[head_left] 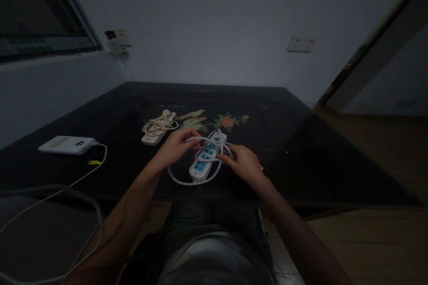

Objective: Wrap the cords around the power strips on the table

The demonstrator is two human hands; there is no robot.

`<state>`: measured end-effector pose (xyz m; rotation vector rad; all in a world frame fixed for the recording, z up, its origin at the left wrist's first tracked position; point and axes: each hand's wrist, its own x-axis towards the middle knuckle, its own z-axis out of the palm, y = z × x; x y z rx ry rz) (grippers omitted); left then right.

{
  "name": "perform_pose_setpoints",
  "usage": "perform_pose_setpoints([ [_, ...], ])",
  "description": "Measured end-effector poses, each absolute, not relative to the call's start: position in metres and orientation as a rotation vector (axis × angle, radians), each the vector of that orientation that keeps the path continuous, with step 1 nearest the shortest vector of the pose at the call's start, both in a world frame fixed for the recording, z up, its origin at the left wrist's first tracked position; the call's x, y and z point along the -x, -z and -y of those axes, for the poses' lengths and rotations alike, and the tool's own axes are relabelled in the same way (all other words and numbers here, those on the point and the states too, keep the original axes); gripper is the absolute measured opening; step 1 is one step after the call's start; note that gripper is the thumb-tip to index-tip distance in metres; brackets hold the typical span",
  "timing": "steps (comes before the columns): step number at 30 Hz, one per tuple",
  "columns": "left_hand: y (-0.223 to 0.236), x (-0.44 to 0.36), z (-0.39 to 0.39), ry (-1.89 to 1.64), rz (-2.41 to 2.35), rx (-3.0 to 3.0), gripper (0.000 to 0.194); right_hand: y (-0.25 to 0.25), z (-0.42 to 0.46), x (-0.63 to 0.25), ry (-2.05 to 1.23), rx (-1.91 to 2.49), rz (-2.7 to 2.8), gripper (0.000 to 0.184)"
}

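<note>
A white power strip (197, 174) with blue socket faces lies tilted on the dark table in front of me. Its grey-white cord (182, 183) loops over and around it, with one loose curve reaching toward the table's front edge. On the strip's left side, my left hand (182, 143) pinches a length of this cord between thumb and fingers. My right hand (241, 160) is closed on the cord loops at the right side. The plug end is hard to make out. Just beyond my left hand rests a second white power strip (152, 139), wrapped in its own beige cord.
The black table (301, 151) has a painted flower (226, 121) in its middle. At the left lies a white power bank (67, 144) with a cable (85, 174) running off toward me. Wall sockets (302, 44) sit above the table's back edge.
</note>
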<state>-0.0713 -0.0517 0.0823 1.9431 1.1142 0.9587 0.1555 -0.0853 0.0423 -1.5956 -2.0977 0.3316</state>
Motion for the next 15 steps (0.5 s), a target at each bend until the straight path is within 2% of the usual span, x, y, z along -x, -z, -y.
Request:
perform_pose_setpoints([
  [3,-0.078,0.082,0.051,-1.185,-1.057,-1.680,0.017,-0.040,0.086,-0.153,-0.263,1.666,2.074,0.037],
  [8,-0.060,0.103,0.048,-1.520,-0.980,-1.292,0.023,-0.037,0.088,-0.159,-0.344,1.649,2.089,0.025],
  [12,-0.042,0.116,0.044,-1.438,-1.161,-1.322,0.028,-0.032,0.087,-0.162,-0.505,1.620,2.042,0.025],
  [15,-0.041,0.116,0.048,-1.286,-1.452,-1.708,0.025,-0.027,0.086,-0.163,-0.587,1.541,2.004,0.025],
])
